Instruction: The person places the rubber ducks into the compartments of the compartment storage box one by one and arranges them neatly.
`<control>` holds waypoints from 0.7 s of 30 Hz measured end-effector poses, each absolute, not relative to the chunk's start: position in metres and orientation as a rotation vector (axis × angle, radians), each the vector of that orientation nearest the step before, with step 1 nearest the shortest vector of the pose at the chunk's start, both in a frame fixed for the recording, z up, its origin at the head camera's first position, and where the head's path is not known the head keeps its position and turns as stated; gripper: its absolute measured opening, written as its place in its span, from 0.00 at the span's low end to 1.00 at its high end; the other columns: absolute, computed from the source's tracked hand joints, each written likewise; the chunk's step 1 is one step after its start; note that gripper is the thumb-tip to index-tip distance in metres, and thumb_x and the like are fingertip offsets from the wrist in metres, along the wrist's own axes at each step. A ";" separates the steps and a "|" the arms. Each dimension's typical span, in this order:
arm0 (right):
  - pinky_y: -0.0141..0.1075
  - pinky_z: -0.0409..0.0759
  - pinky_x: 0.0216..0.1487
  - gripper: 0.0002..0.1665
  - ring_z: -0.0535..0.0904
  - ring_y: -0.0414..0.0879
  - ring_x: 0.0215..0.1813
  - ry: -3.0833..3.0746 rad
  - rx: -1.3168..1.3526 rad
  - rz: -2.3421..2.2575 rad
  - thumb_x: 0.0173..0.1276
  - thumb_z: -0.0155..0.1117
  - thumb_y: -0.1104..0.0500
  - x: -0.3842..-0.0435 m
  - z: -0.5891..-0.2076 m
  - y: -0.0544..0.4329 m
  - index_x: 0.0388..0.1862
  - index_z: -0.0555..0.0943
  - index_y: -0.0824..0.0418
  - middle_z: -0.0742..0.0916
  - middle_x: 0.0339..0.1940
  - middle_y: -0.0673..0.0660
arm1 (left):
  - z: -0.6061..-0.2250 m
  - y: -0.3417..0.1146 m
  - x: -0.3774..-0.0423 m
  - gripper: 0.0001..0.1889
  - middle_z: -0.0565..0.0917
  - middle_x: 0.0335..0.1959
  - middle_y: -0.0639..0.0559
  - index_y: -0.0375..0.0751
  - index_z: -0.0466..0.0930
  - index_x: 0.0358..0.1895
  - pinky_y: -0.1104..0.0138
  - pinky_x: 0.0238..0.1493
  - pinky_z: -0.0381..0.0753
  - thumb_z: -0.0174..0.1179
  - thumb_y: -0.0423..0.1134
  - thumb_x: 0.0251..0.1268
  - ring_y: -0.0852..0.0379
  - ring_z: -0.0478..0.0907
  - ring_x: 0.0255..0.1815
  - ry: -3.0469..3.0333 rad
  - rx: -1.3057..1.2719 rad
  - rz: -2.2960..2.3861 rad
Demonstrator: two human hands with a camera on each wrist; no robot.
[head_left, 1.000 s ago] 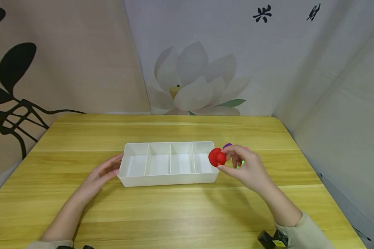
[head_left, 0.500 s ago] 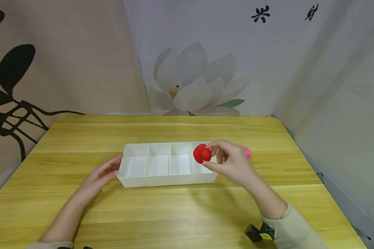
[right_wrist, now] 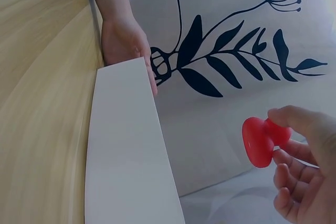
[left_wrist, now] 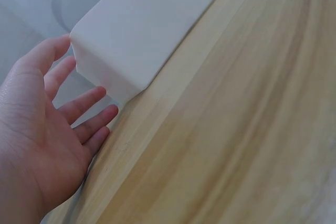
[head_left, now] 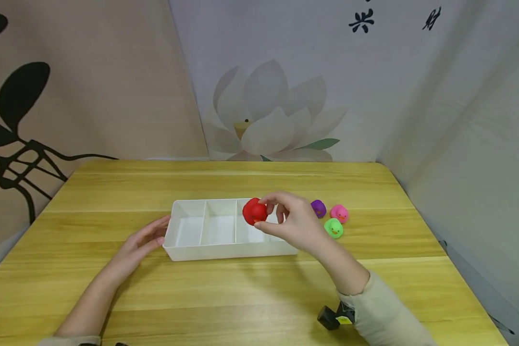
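Between thumb and fingers my right hand (head_left: 291, 218) pinches a red rubber duck (head_left: 254, 212), held over the third compartment from the left of a white divided box (head_left: 229, 252). The right wrist view shows the duck (right_wrist: 257, 141) up above the box's level, apart from its wall (right_wrist: 126, 145). My left hand (head_left: 134, 245) rests at the box's left end. In the left wrist view the fingers of that hand (left_wrist: 52, 124) are spread and relaxed, with fingertips right at the box's end wall (left_wrist: 100, 72). The forearm and right hand hide part of the rightmost compartment.
Right of the box, a purple duck (head_left: 318, 208), a pink duck (head_left: 339, 213) and a green duck (head_left: 334, 228) stand close together on the wooden table (head_left: 225, 302). A printed cloth (head_left: 277, 38) hangs behind the table's far edge.
My right hand has carried the red duck leftward, from beside the box's right end to over its third compartment. The three other ducks have come into full view. The left hand stays put.
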State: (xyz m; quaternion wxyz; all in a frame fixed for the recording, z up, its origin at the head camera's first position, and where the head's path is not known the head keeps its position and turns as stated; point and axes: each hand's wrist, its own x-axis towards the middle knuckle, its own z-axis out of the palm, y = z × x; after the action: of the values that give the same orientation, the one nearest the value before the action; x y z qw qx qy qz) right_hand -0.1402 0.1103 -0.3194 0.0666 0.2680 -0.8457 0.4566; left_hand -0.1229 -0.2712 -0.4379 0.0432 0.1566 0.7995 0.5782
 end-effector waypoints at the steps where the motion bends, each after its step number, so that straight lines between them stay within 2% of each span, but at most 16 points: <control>1: 0.34 0.69 0.21 0.19 0.72 0.41 0.26 -2.552 0.813 1.378 0.51 0.78 0.59 -0.141 -0.319 0.107 0.42 0.82 0.55 0.80 0.31 0.46 | -0.438 -0.271 -0.123 0.26 0.67 0.67 0.37 0.44 0.59 0.74 0.72 0.52 0.71 0.48 0.35 0.75 0.64 0.67 0.61 2.444 0.475 1.770; 12: 0.32 0.68 0.22 0.19 0.70 0.39 0.25 -2.513 0.925 1.406 0.51 0.78 0.59 -0.147 -0.319 0.072 0.42 0.82 0.57 0.80 0.30 0.47 | -0.435 -0.269 -0.122 0.26 0.67 0.65 0.34 0.41 0.57 0.74 0.70 0.52 0.73 0.46 0.32 0.75 0.63 0.68 0.61 2.432 0.555 1.781; 17: 0.32 0.68 0.23 0.19 0.69 0.39 0.24 -2.489 0.975 1.423 0.52 0.78 0.59 -0.152 -0.324 0.059 0.42 0.82 0.58 0.79 0.30 0.46 | -0.434 -0.269 -0.122 0.26 0.69 0.65 0.38 0.41 0.58 0.74 0.70 0.52 0.72 0.46 0.32 0.75 0.63 0.68 0.61 2.437 0.547 1.790; 21: 0.31 0.68 0.23 0.19 0.70 0.42 0.24 -2.499 0.995 1.424 0.53 0.77 0.59 -0.156 -0.326 0.049 0.43 0.82 0.58 0.80 0.30 0.49 | -0.434 -0.269 -0.121 0.26 0.70 0.65 0.42 0.41 0.58 0.73 0.71 0.52 0.72 0.47 0.32 0.75 0.64 0.68 0.60 2.464 0.531 1.771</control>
State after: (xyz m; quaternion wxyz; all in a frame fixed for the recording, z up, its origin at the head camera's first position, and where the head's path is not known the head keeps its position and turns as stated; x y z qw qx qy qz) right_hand -0.1556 0.0485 -0.3264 0.0490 0.3266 -0.8201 0.4673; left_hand -0.1212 -0.2688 -0.4337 0.0305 0.1722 0.7995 0.5747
